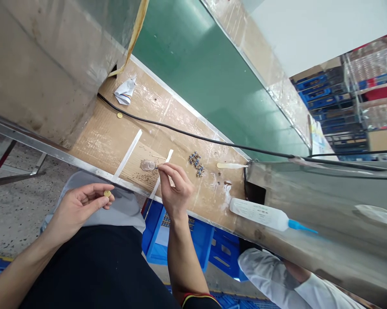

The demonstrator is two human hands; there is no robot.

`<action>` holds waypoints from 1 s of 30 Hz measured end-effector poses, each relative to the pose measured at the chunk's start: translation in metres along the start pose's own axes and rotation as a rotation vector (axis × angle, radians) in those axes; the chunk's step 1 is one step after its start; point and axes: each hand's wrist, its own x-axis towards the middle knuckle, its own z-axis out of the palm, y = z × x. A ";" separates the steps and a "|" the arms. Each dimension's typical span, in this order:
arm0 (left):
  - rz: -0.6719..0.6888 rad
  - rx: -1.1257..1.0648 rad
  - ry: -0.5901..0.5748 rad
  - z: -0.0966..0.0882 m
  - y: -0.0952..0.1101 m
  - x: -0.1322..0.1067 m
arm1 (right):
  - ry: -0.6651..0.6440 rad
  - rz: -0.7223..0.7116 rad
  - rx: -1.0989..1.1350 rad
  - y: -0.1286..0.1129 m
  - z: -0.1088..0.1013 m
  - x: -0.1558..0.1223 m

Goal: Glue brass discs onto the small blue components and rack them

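Observation:
My left hand (80, 205) hovers over my lap, below the bench edge, and pinches a small round brass piece (107, 193) between thumb and forefinger. My right hand (175, 189) rests on the cardboard-covered bench (116, 137), its fingers pinched on a thin stick whose tip points at a small clear dish (148, 165). A cluster of small brass and blue parts (196, 162) lies just right of that hand.
A black cable (212, 140) crosses the bench beside a green conveyor belt (212, 73). A white squeeze bottle with a blue nozzle (264, 216) lies at the right. Blue crates (193, 240) sit under the bench. Another person's white sleeve (277, 274) shows at the lower right.

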 end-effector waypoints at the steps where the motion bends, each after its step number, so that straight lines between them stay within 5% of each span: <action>1: 0.000 -0.001 0.000 0.000 0.000 0.000 | -0.011 -0.003 -0.001 0.000 0.000 0.000; 11: 0.003 -0.006 -0.006 0.003 0.000 0.002 | -0.037 -0.040 -0.028 -0.001 -0.004 0.001; 23: 0.064 0.052 -0.022 0.029 0.008 0.010 | 0.053 0.001 -0.060 0.001 0.003 -0.002; 30: 0.154 0.195 -0.007 0.047 0.022 0.010 | 0.114 0.086 0.054 -0.020 -0.016 -0.008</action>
